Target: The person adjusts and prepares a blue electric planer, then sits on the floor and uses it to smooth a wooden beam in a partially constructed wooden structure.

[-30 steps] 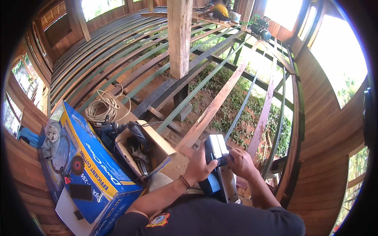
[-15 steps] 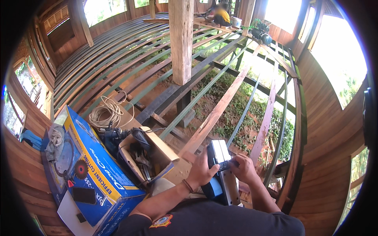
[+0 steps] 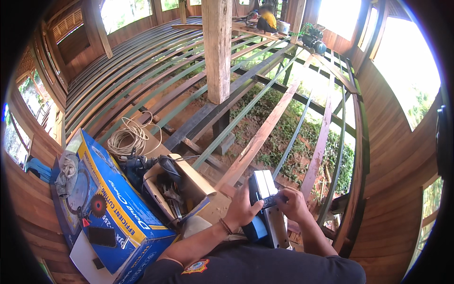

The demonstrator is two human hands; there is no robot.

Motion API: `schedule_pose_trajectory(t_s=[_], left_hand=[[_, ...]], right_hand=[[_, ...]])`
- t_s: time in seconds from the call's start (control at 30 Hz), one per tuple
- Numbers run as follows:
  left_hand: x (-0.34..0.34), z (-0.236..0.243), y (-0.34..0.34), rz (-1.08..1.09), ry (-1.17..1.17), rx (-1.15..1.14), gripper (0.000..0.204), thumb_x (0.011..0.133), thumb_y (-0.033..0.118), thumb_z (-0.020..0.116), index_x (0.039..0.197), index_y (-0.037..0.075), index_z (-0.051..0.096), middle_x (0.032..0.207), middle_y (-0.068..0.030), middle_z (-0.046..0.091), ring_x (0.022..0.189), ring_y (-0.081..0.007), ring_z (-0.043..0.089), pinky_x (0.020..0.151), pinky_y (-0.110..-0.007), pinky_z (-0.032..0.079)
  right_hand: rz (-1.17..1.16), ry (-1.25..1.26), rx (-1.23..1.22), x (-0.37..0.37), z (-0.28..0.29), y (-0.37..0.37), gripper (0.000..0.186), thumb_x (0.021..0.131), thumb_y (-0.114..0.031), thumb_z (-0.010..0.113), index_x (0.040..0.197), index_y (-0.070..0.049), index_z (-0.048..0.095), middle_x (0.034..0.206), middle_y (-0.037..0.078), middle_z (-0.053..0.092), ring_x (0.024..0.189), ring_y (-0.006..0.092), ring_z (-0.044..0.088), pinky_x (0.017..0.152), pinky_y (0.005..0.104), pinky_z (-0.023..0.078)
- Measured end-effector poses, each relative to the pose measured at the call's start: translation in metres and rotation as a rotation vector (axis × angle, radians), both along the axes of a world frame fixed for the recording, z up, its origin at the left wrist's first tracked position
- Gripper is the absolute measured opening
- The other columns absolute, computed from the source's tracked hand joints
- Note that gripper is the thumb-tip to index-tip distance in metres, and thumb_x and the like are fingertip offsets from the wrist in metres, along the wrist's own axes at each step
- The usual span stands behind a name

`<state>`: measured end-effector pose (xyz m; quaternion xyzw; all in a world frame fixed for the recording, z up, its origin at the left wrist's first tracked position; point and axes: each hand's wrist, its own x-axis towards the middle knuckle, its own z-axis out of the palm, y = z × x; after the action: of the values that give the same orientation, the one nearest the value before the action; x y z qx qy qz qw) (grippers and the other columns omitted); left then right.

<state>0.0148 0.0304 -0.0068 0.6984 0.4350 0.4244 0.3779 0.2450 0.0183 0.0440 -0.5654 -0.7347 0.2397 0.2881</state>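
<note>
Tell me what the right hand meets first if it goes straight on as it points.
Probably the dark part of the blue-bodied tool, right beside this hand; depth is unclear.

Building site: timber structure, interior unfinished. Evidence: bare joists (image 3: 321,142) from 11 to 4 o'clock, weedy ground (image 3: 302,142) visible between; rough post (image 3: 217,52) at 12; plank wall (image 3: 392,165) at 3; blade-printed carton (image 3: 127,203) at 8.

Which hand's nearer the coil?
Left. The left hand is to the coil's right and closer to the body; the right hand is at similar depth, farther right.
</note>
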Motion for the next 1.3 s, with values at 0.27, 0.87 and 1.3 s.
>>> schedule_pose_trajectory(t_s=[0.27, 0.87, 1.3], left_hand=[[0.001, -0.006, 0.001, 0.006, 0.003, 0.002, 0.095, 0.091, 0.035, 0.07, 0.16, -0.008, 0.022, 0.147, -0.0339, 0.049, 0.135, -0.0488, 0.048, 0.117, -0.053, 0.036], [-0.001, -0.001, 0.002, 0.018, -0.009, 0.036, 0.092, 0.09, 0.033, 0.069, 0.159, -0.008, 0.024, 0.141, -0.0315, 0.053, 0.13, -0.0481, 0.051, 0.114, -0.053, 0.038], [-0.001, -0.005, 0.004, 0.018, -0.023, 0.028, 0.091, 0.091, 0.036, 0.068, 0.159, -0.008, 0.026, 0.138, -0.0325, 0.054, 0.128, -0.048, 0.052, 0.113, -0.053, 0.039]], right_hand=[[-0.009, 0.026, -0.029, 0.0, 0.003, 0.002, 0.018, 0.088, -0.019, 0.077, 0.092, -0.002, 0.077, 0.083, 0.013, 0.069, 0.078, 0.0325, 0.069, 0.073, 0.0419, 0.055], [0.014, 0.01, 0.01, 0.0, 0.005, 0.002, 0.015, 0.087, -0.016, 0.076, 0.09, -0.001, 0.074, 0.084, 0.014, 0.067, 0.079, 0.0339, 0.068, 0.072, 0.0426, 0.054], [-0.009, -0.029, 0.084, -0.004, 0.002, 0.002, 0.015, 0.087, -0.016, 0.076, 0.094, -0.002, 0.076, 0.087, 0.014, 0.067, 0.08, 0.0345, 0.068, 0.073, 0.0432, 0.054]])
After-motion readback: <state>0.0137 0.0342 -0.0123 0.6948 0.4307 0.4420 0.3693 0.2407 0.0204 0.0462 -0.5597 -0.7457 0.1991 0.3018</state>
